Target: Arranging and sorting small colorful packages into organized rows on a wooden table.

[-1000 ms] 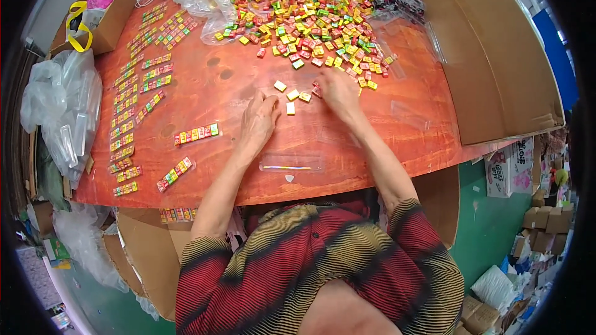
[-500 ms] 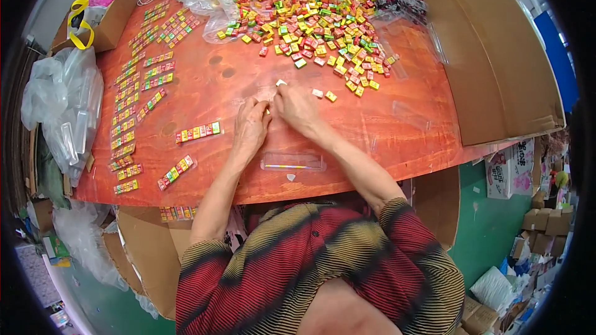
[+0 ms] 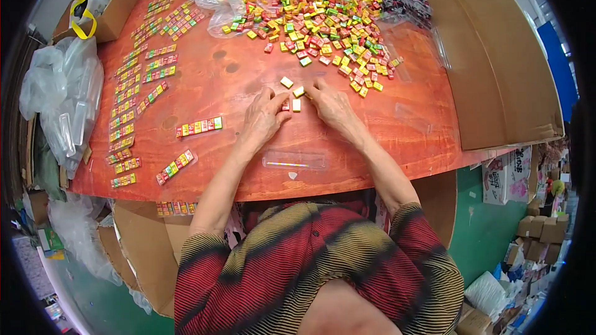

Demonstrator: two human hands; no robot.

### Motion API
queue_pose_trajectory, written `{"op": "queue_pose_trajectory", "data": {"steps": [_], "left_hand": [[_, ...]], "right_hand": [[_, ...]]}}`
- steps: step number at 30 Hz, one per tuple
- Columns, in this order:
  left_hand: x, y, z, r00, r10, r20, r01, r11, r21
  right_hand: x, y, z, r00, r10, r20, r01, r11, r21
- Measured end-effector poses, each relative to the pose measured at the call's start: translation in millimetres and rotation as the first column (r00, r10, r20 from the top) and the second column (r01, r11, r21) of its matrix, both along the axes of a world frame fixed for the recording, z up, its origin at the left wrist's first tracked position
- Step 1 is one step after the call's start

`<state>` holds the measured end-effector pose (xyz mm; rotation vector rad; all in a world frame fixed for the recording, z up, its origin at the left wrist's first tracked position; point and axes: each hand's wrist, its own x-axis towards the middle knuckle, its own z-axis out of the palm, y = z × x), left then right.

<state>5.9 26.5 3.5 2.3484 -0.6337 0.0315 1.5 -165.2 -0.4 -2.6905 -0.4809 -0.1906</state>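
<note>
My left hand (image 3: 263, 117) is on the table with curled fingers closed around a small red-and-white box (image 3: 285, 105). Opposite it, my right hand (image 3: 335, 110) pinches a small yellow box (image 3: 298, 91) at its thumb and fingertips. Between the hands another yellow box (image 3: 296, 106) touches or nearly touches these two. A further yellow box (image 3: 286, 82) lies just beyond, apart from the fingers. Closer to my body rests a clear plastic tray (image 3: 293, 161) with a thin coloured strip in it.
A big heap of small coloured boxes (image 3: 316, 18) covers the table's far middle. Rows of them (image 3: 127, 102) line the left, with two separate rows (image 3: 198, 126) nearer. A large carton (image 3: 490, 62) stands right; plastic bags (image 3: 62, 99) hang at the left edge.
My right hand has moved right, away from the left hand, which has shifted slightly right. The loose boxes formerly right of my right hand are now gathered between the hands.
</note>
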Motion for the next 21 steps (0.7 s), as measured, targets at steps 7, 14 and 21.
{"op": "queue_pose_trajectory", "data": {"steps": [7, 14, 21], "left_hand": [[-2, -17, -9, 0.998, 0.008, 0.063, -0.006, 1.000, -0.029], [-5, -22, -11, 0.989, 0.036, 0.146, -0.038, 0.999, 0.015], [-3, -26, -11, 0.990, 0.000, 0.138, 0.001, 1.000, -0.004]], "right_hand": [[-14, 9, 3, 0.994, -0.103, 0.018, 0.103, 0.995, 0.012], [-11, -36, 18, 0.954, -0.296, 0.034, 0.278, 0.925, 0.258], [-14, -23, 4, 0.998, -0.004, 0.059, 0.008, 0.998, -0.069]]}}
